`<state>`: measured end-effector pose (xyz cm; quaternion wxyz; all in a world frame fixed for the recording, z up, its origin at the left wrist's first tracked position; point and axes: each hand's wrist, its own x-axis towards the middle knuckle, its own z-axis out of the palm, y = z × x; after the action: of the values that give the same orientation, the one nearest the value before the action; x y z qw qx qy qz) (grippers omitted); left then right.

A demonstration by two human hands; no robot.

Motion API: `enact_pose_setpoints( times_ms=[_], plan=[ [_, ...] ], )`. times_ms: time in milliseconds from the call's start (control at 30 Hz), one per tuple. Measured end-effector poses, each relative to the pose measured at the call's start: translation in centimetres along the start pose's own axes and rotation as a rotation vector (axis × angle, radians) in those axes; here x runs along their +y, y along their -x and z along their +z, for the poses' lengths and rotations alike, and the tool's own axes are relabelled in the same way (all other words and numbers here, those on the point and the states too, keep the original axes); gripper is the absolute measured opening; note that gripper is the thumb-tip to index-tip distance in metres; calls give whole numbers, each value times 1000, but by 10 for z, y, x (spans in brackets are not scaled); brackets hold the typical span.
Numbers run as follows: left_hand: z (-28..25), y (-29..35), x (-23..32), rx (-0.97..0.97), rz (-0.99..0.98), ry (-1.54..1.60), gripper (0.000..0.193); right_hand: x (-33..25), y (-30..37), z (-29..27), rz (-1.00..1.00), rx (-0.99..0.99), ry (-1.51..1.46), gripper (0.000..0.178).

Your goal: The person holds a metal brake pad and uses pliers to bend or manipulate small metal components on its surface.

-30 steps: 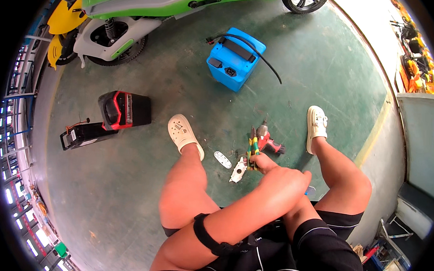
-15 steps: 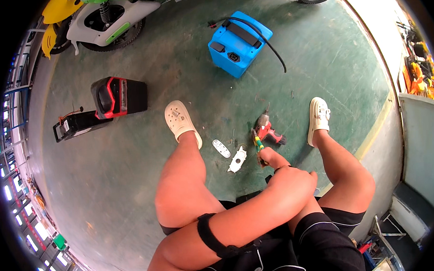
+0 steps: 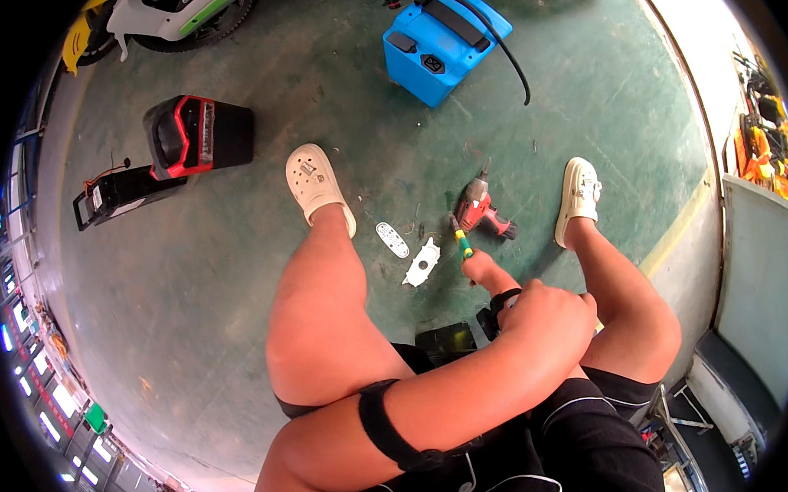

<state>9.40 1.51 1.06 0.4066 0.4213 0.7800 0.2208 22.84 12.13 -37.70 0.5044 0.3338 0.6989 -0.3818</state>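
Note:
In my right hand (image 3: 480, 265) is a slim screwdriver (image 3: 463, 242) with a yellow-and-green handle, its far end beside a red-and-grey cordless drill (image 3: 477, 206) lying on the floor. My left arm crosses over the right one. Its hand (image 3: 559, 308) is curled above my right forearm, close behind the black wristband (image 3: 503, 303); what its fingers hold, if anything, is hidden. Left of the drill lie a jagged white plate (image 3: 421, 262) and an oval white piece (image 3: 392, 240) with holes. Small screws or bits are scattered near them.
A blue battery box (image 3: 439, 45) with a black cable stands ahead. A black-and-red case (image 3: 201, 136) and a black box (image 3: 132, 194) sit at the left. A scooter (image 3: 165, 20) is at far left. Something black and boxy (image 3: 445, 340) shows between my legs.
My view has tilted, so the floor things sit higher in the picture. My left hand has shifted right, uncovering more of my right wristband. The screwdriver stays in my right hand beside the drill.

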Motion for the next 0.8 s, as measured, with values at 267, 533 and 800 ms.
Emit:
enact_pose_setpoints(
  times_ms=[267,533,800],
  plan=[
    [13,-2,1,148,-5,22,35,21,10,12,46,-78,271,47],
    [7,4,-10,356,-11,67,29,-53,-8,7,-129,197,360,54],
    [-5,17,-29,469,-39,191,27,-142,-22,-18,-262,442,506,46]
  ],
)
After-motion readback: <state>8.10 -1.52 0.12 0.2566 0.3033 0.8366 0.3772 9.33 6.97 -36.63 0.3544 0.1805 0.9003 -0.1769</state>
